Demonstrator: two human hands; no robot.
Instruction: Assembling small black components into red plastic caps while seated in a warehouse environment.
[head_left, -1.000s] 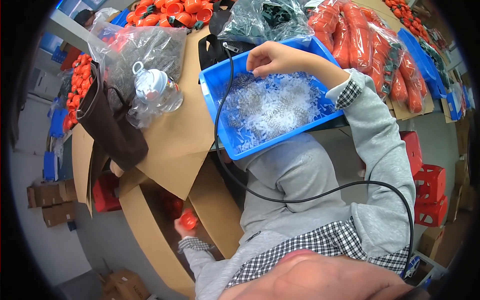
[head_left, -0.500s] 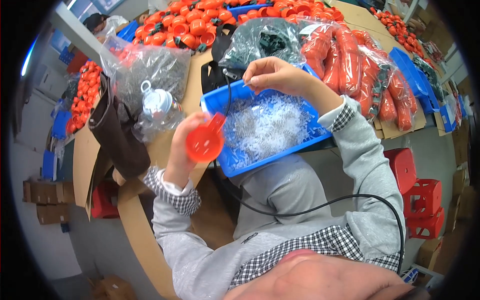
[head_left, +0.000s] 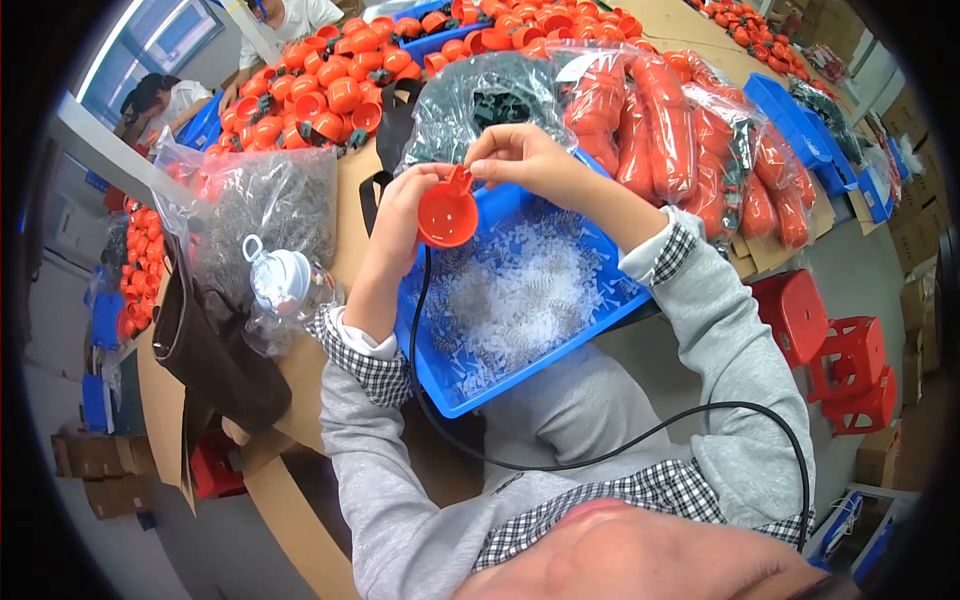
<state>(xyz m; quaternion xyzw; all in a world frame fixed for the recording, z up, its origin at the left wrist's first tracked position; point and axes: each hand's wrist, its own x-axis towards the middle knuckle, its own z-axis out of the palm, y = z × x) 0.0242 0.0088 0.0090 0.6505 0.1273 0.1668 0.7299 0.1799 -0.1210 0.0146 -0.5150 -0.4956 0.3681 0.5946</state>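
Observation:
My left hand grips a small red plastic cup by its side, with the round hollow facing up toward me. A short tab sticks out from the cup's far edge. At that tab my right hand has thumb and forefinger pinched together; what lies between those fingertips is too small to make out. Below both hands a blue tray slants over my lap. Small white plastic pins and thin metal springs lie heaped in it.
Bagged red cups and a bag of dark green parts lie beyond the tray. Loose red cups pile up farther back. To the left are a bag of springs, a white-lidded bottle and a brown bag. A black cable crosses my lap.
My right hand has come left and down to the cup's tab. My left hand has raised the cup to meet it and turned it, so the tab points away from me.

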